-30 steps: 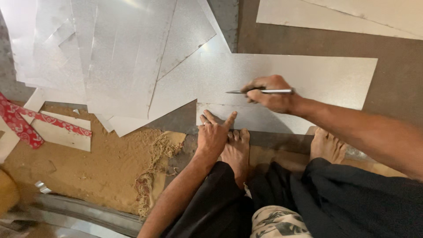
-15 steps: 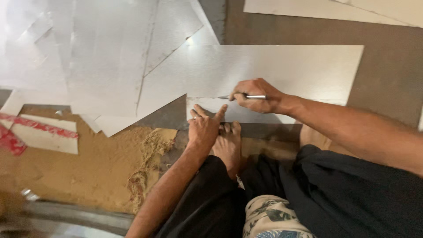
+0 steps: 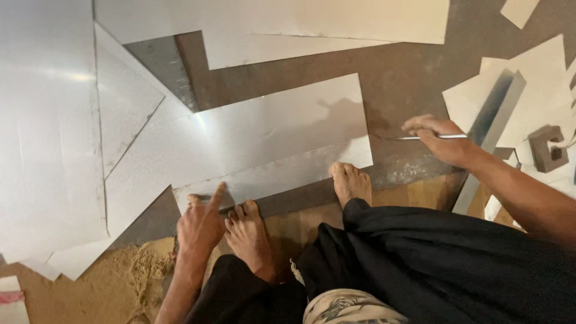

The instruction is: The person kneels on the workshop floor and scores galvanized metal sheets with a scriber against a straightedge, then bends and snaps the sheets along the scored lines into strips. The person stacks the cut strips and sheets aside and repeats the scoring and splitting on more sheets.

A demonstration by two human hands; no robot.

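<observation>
The left hand [image 3: 201, 223] is laid flat, palm down, on the near edge of a long rectangular sheet of shiny grey metal [image 3: 270, 141], with the forefinger stretched forward onto the sheet and the other fingers loosely spread; nothing is gripped by it. The right hand [image 3: 441, 139] is closed around a thin silver metal scriber [image 3: 420, 137], which is held almost level with its tip pointed left. The tip is kept just off the right end of the sheet, over the dark brown floor [image 3: 408, 78]; whether it touches the floor cannot be told from this angle. The sheet thus lies between the two hands, under the left one and just beside the right one.

Two bare feet are set along the same near edge: the left foot [image 3: 249, 240] just beside the left hand, and the right foot [image 3: 351, 183] with its toes at the sheet's near right corner. Black trousers [image 3: 432, 264] are seen below.

More pale metal sheets [image 3: 48, 132] are overlapped at the left and across the top. At the right, a folded grey metal channel [image 3: 489, 135] is laid over pale offcuts, near a small grey notched block [image 3: 547, 149]. Sawdust [image 3: 129, 270] is heaped at the lower left.
</observation>
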